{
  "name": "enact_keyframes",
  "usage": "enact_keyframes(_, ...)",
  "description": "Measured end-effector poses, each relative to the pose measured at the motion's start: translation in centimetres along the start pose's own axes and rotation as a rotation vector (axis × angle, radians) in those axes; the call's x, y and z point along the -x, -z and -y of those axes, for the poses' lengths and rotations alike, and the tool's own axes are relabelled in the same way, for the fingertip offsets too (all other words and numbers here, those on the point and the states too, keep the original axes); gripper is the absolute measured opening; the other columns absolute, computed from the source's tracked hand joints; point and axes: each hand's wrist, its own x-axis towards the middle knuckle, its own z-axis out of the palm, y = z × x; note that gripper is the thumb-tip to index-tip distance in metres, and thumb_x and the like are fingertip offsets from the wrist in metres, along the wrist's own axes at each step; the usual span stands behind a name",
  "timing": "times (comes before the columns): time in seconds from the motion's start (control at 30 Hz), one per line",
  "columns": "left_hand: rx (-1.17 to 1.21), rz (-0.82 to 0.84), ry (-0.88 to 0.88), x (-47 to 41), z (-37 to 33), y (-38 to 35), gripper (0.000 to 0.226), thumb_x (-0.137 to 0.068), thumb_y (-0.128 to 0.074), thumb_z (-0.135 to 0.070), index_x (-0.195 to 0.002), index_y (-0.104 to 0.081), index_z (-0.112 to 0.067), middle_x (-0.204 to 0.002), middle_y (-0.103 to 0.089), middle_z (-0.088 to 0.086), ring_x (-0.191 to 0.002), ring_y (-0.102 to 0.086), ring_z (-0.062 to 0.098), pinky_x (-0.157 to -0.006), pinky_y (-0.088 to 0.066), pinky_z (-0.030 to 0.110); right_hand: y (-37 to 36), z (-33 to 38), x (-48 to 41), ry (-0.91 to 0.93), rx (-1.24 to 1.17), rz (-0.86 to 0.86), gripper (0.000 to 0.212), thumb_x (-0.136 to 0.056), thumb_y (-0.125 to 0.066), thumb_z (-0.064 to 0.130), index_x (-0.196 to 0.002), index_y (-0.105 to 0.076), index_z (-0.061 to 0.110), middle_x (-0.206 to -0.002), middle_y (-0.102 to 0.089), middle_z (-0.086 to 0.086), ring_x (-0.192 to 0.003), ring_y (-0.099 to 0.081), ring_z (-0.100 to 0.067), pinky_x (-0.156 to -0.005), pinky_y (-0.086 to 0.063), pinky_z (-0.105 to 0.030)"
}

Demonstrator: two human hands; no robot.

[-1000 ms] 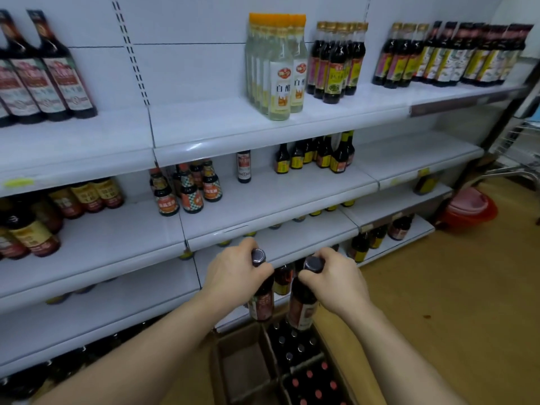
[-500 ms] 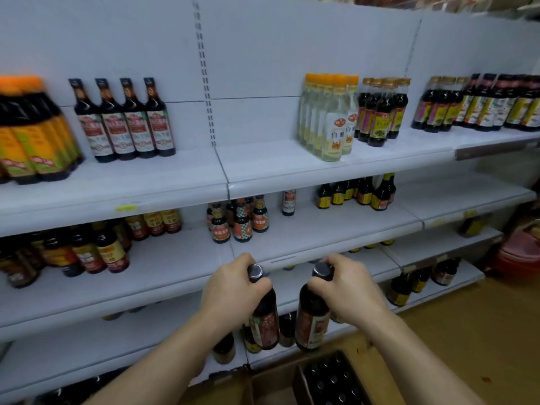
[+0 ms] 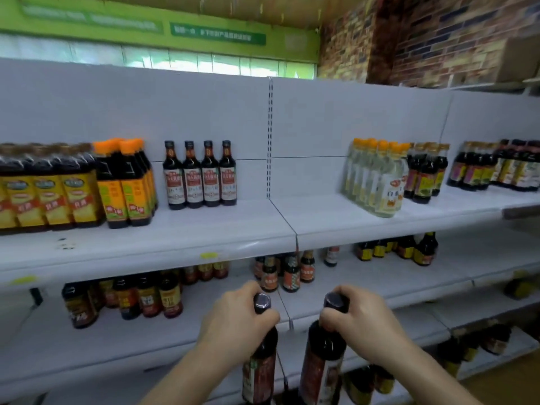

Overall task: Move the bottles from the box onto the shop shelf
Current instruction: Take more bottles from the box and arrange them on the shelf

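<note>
My left hand (image 3: 236,323) is curled tight round the neck of the left bottle (image 3: 260,372), just under its cap. My right hand (image 3: 362,323) grips the neck of the right bottle (image 3: 321,366) the same way. Both bottles hang in the air at 6 o'clock, in front of the lower boards of the shelf (image 3: 204,229) and touching none of them. Each runs up and down with its cap at 12 o'clock, and the right one leans slightly toward 1 o'clock. They are round, dark and glossy, with red labels and shiny dark caps. The shelf boards are flat, smooth, matte white. At 10 o'clock a row of four bottles (image 3: 200,173) stands upright.
</note>
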Motion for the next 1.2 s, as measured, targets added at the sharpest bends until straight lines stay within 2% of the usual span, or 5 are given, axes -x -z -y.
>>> enact_keyframes(0.53,-0.026,-0.105,0.053,-1.4,3.8,9.5,0.021,-0.079,-0.062,-0.045,-0.08,-0.055,-0.025,-0.076,-0.061,-0.005,-0.071,-0.059,0.015,-0.058,-0.043,0.034,-3.0,11.2,-3.2,0.209,0.006,-0.056,0.016,-0.075,-0.075,0.032,-0.073,-0.066,0.018,-0.068,-0.066,0.002,-0.063,-0.059,-0.013,-0.055,-0.044,-0.034)
enact_keyframes(0.67,0.0,-0.118,0.077,-2.7,4.4,10.9,0.019,-0.078,-0.064,-0.044,-0.084,-0.06,-0.027,-0.08,-0.064,-0.005,-0.074,-0.062,0.015,-0.066,-0.054,0.04,-2.7,12.6,-4.9,0.233,0.001,-0.031,0.013,-0.077,-0.076,0.03,-0.08,-0.07,0.02,-0.078,-0.07,0.003,-0.073,-0.064,-0.015,-0.065,-0.053,-0.037)
enact_keyframes(0.8,0.028,-0.146,0.096,-4.8,4.9,12.0,0.019,-0.078,-0.067,-0.044,-0.081,-0.061,-0.026,-0.08,-0.065,-0.005,-0.075,-0.063,0.016,-0.07,-0.058,0.048,-2.8,13.7,-7.9,0.279,-0.049,0.025,0.009,-0.077,-0.076,0.029,-0.076,-0.07,0.023,-0.07,-0.068,0.002,-0.059,-0.059,-0.011,-0.053,-0.044,-0.03)
enact_keyframes(0.93,0.029,-0.187,0.121,-7.6,5.1,12.8,0.017,-0.077,-0.069,-0.042,-0.081,-0.063,-0.027,-0.079,-0.065,-0.006,-0.073,-0.064,0.014,-0.068,-0.06,0.043,-2.7,14.8,-11.7,0.323,-0.144,0.083,0.008,-0.075,-0.077,0.025,-0.073,-0.07,0.022,-0.059,-0.064,0.003,-0.041,-0.05,-0.005,-0.042,-0.038,-0.025)
enact_keyframes(1.2,0.028,-0.289,0.103,-13.9,4.3,15.1,0.014,-0.078,-0.073,-0.036,-0.076,-0.066,-0.024,-0.071,-0.063,-0.005,-0.061,-0.056,0.007,-0.056,-0.047,0.032,-0.8,18.0,-19.3,0.488,-0.147,0.131,0.011,-0.071,-0.074,0.03,-0.072,-0.07,0.02,-0.06,-0.062,0.004,-0.048,-0.047,-0.003,-0.051,-0.037,-0.026)
